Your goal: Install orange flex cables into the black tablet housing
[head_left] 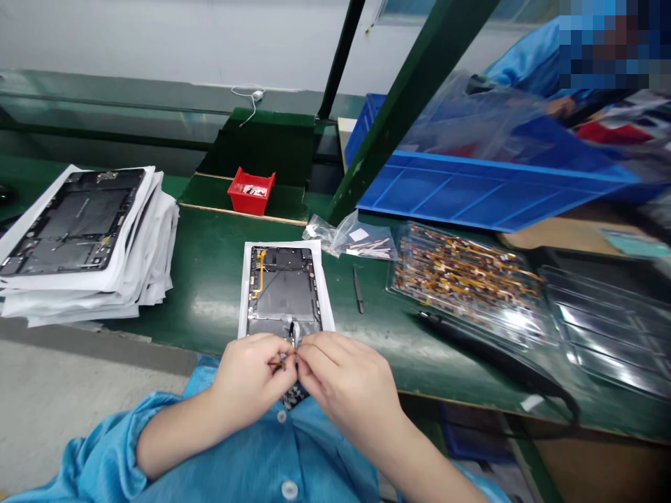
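Note:
Close to my body, my left hand point(256, 370) and my right hand point(349, 370) meet fingertip to fingertip over the near end of a black tablet housing point(286, 297). Between the thumb and fingers of my left hand is a small brownish flex cable point(277, 363). My right hand is pinched closed against it; what its fingertips hold is hidden. The housing lies on a white foam sheet point(328, 318), with an orange flex cable point(261, 272) along its left side. A short black-and-white strip point(294, 332) stands up just beyond my fingertips. Tweezers point(358, 288) lie right of the housing.
At left is a stack of foam-wrapped housings point(78, 223). A red bin point(251, 192) and plastic bags point(364, 237) are behind. To the right are a clear tray of flex cables point(466, 279), a black corded tool point(482, 349) and a blue crate point(472, 192). A green post point(398, 105) slants upward.

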Motion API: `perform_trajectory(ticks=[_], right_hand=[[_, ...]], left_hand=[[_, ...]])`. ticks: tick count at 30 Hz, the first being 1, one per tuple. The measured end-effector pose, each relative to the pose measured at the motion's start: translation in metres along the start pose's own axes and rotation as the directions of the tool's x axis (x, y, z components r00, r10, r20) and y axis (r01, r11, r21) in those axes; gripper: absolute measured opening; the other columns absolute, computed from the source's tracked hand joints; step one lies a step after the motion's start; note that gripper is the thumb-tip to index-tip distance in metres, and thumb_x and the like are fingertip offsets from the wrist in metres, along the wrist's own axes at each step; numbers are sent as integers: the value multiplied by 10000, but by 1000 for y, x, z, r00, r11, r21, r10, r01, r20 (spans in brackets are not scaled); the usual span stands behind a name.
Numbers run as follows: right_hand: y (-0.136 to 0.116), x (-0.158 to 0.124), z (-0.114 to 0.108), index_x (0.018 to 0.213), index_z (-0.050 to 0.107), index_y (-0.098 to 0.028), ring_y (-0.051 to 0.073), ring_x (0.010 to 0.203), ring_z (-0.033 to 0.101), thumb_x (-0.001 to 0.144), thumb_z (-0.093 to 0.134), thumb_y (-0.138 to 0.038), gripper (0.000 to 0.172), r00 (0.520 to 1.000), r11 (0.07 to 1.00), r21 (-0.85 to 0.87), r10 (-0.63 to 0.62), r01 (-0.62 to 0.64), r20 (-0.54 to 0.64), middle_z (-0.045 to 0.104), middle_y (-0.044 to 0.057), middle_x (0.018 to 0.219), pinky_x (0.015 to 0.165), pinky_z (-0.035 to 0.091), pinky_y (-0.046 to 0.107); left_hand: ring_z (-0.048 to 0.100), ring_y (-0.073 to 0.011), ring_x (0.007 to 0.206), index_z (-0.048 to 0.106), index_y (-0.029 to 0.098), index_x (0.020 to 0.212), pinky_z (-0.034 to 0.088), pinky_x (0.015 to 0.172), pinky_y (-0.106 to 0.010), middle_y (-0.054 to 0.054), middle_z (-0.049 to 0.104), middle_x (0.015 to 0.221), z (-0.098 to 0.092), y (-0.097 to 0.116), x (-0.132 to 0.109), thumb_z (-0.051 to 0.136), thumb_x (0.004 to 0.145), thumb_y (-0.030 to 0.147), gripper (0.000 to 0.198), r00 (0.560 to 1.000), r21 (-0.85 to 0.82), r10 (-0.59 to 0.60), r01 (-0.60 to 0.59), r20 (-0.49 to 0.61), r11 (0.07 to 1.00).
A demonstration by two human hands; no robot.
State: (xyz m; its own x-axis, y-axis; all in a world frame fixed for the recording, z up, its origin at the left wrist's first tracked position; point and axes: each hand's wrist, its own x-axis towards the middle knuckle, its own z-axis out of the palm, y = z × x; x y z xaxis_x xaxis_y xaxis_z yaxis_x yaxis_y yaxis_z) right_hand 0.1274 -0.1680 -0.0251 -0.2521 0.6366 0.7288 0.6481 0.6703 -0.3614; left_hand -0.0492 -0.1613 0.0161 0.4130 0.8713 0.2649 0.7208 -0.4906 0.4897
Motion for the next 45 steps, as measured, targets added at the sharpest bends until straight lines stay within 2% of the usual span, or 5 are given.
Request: perform_trajectory(ticks=[17,23,36,41,45], right_hand=[[8,5,0,763,617,-148,138,771,549,928,520,-99,197,999,1000,13,26,-26,-41,644,7,828,721,341,280],[12,2,-7,914,689,-178,129,853,623,940,578,-138,121,995,991,92,96,-93,-29,683,-20,945,777,396,252],[7,-1,4,840,673,-178,117,810,617,921,572,-121,142,995,989,115,100,-96,-28,681,-39,892,756,388,247],[27,4,-2,818,695,-193,100,825,641,886,560,-152,156,968,956,163,249,-246,-1,688,-38,889,768,413,205],[53,9,3,757,712,-191,109,749,619,832,561,-259,181,872,836,253,481,-487,92,679,-4,837,707,425,215]], left_hand=[[463,-84,581,694,185,814,342,601,-220,45,551,620,-2,-3,1,600,827,208,98,988,-34,-123,126,94,991],[478,-84,579,709,192,811,355,610,-218,47,553,602,-3,-3,1,606,821,217,107,976,-75,-194,201,99,977],[460,-79,574,720,207,823,341,602,-210,49,538,601,-2,-1,0,610,827,225,112,981,-70,-172,178,91,981],[415,-83,551,695,179,760,318,591,-223,47,464,553,-7,-3,0,581,801,240,135,956,-106,-252,269,146,957],[381,-91,550,680,162,753,300,577,-235,44,416,555,-13,-8,-4,568,806,279,171,915,-141,-329,366,232,920]])
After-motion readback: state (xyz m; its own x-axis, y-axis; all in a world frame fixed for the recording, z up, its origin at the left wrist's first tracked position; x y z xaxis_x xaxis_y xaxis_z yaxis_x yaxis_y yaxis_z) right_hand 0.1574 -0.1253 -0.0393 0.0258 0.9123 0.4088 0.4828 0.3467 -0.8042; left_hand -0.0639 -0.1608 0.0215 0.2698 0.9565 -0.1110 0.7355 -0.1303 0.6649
